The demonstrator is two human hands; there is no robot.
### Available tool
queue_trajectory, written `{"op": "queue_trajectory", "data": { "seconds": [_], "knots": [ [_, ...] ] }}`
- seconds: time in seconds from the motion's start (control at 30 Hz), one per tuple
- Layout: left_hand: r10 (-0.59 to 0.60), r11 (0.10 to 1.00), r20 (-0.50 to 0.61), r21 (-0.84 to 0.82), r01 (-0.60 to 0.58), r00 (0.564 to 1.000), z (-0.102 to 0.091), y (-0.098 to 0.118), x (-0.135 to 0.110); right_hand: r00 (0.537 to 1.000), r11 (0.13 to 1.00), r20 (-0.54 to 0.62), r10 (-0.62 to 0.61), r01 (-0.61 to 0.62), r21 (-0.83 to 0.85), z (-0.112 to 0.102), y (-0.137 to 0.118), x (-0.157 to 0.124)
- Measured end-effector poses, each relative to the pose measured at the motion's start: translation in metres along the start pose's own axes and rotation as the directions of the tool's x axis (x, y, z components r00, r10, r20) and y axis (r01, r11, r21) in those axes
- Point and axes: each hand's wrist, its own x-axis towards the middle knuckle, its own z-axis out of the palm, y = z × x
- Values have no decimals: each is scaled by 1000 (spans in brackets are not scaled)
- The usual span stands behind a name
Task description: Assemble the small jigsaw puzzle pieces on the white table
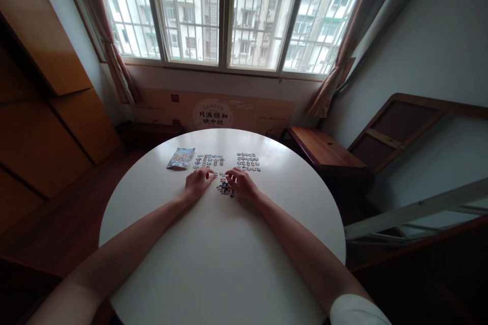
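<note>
My left hand point(198, 183) is over the middle of the white table, its fingertips pinched on a small puzzle piece point(215, 174). Across from it, my right hand point(242, 183) has thumb and forefinger together at another puzzle piece point(222, 174), partly covered by the fingers. Below the fingertips lies a loose pile of puzzle pieces point(224, 189), dark and light mixed. Beyond my hands, separate pieces lie spread in rows: a left group point(209, 160) and a right group point(248, 161). The pictures on the pieces are too small to make out.
A crinkled, colourful packet point(181, 158) lies left of the rows on the round white table point(221, 264). To the right stand a low wooden table point(324, 147) and a wooden-framed panel point(396, 127). Orange cabinets point(76, 127) are at left, and a barred window point(224, 15) is ahead.
</note>
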Motion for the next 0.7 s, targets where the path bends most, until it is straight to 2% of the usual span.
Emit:
{"op": "queue_trajectory", "data": {
  "seconds": [0.33,0.43,0.53,0.7],
  "knots": [
    [-48,996,-6,79,48,999,1,1,0,1000,1000,9,-18,18,-14,-1,0,0],
    [-17,990,-29,137,21,999,-1,3,-2,1000,1000,7,-20,20,-8,-2,-1,0],
    [35,981,0,191,-35,999,-4,10,-7,1000,1000,9,-22,22,-7,-1,-1,-1],
    [95,981,10,167,-95,995,-3,21,-14,1000,1000,2,-21,21,-8,0,1,0]
  ]
}}
